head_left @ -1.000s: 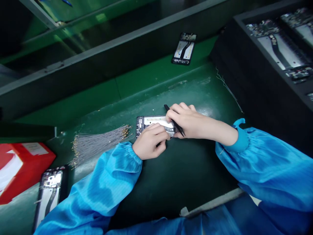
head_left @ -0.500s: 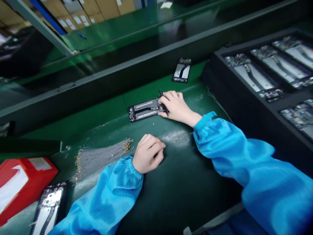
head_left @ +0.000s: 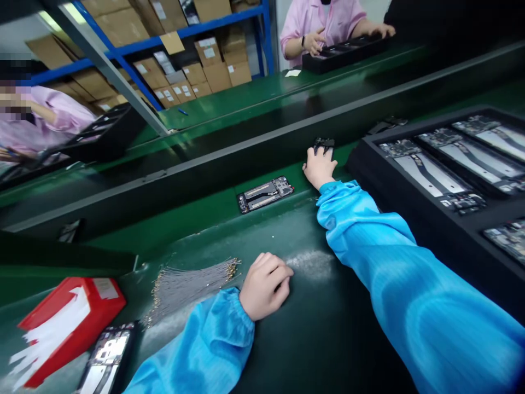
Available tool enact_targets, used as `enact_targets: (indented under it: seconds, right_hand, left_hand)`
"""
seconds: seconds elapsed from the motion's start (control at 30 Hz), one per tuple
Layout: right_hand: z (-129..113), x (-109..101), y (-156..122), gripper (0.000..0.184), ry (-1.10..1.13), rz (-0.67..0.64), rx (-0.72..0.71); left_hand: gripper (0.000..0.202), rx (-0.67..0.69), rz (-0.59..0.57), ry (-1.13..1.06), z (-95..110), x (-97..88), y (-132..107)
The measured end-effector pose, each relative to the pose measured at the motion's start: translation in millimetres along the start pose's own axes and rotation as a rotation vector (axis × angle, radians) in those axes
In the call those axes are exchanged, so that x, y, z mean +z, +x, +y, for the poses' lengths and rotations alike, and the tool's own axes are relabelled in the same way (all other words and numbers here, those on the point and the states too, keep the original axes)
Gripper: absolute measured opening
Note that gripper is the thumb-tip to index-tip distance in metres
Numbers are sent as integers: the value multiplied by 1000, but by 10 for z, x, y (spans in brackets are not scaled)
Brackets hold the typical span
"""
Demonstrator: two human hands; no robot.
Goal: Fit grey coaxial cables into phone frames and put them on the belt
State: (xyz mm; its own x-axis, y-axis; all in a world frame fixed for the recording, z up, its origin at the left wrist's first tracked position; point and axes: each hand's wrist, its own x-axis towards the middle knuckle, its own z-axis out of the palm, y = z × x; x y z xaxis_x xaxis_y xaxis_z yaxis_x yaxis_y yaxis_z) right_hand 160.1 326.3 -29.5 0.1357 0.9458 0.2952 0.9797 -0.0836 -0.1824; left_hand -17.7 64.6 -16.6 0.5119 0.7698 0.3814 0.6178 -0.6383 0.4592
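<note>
My left hand (head_left: 266,285) rests on the green bench, fingers curled into a loose fist with nothing showing in it. Beside it lies a bundle of thin grey cables (head_left: 192,284) with gold ends. Reaching forward, my right hand (head_left: 320,166) has its fingers and thumb around an opened phone (head_left: 325,144) near the bench's back wall. The hand covers most of that phone. Another opened phone (head_left: 266,195), its circuit board and black flex strip exposed, lies to the left of my right hand, untouched.
On the right stands a black tray (head_left: 369,164) holding several opened phones. A red bin (head_left: 110,293) with white strips is at the left, near another opened phone (head_left: 109,355). Beyond the divider, two people in pink (head_left: 297,33) work at another bench.
My right hand has left the middle phone and moved away from me to the one behind it. My left hand stays curled on the bench. The view has tilted up.
</note>
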Motion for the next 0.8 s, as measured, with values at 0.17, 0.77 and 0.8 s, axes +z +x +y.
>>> enact_targets:
  seconds: [0.17, 0.77, 0.8]
  right_hand:
    - [72, -251, -171, 40, -16, 6, -36]
    - [176, -933, -2334, 16, 303, -204, -1050]
    - [147, -915, -2347, 15, 304, -209, -1066]
  left_hand:
    - [17, -10, -153, 162, -37, -128, 38]
    - [8, -180, -571, 696, -100, -789, -83]
    - [6, -175, -564, 718, -89, -762, -114]
